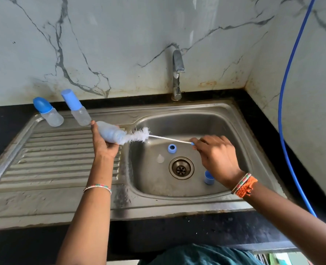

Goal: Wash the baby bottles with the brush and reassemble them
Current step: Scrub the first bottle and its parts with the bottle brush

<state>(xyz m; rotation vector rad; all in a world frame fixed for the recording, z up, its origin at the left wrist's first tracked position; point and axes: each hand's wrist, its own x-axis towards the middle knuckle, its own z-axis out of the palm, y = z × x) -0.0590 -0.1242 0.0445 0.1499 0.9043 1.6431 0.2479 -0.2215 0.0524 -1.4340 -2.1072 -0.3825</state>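
My left hand [103, 145] grips an open clear baby bottle [109, 133], held on its side over the edge of the sink basin [232, 131]. A white bottle brush [139, 136] has its bristles partly inside the bottle's mouth. My right hand [216, 157] pinches the blue end of the brush's thin handle. In the basin lie a blue screw ring [172, 148], a clear teat [160, 158] and a blue cap [208, 178], the cap partly hidden by my right wrist. Two capped bottles [48, 111] [76, 108] stand at the back of the drainboard.
A chrome tap [178, 73] stands behind the basin with no water running. The drain [181, 168] sits in the basin's middle. A ribbed steel drainboard [53, 159] lies to the left. A blue hose [284, 92] hangs along the right wall. Black counter surrounds the sink.
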